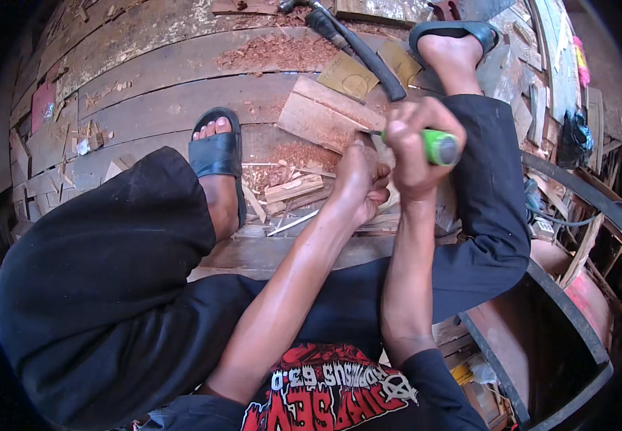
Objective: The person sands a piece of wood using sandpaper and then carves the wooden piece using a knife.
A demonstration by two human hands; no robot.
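Observation:
My right hand is wrapped round the green handle of a hand tool. Its thin dark shank points left, toward my left thumb; the exact kind of tool cannot be made out. Just left of it, my left hand is closed with fingers curled, low over the wood scraps. Whatever lies in those fingers is hidden. Beyond both hands lies a flat, pale wooden board, dusted with reddish shavings.
A hammer with a black handle lies beyond the board, by yellowish flat pieces. Wood offcuts and shavings litter the plank floor. My sandalled feet flank the work. A dark curved frame stands at right.

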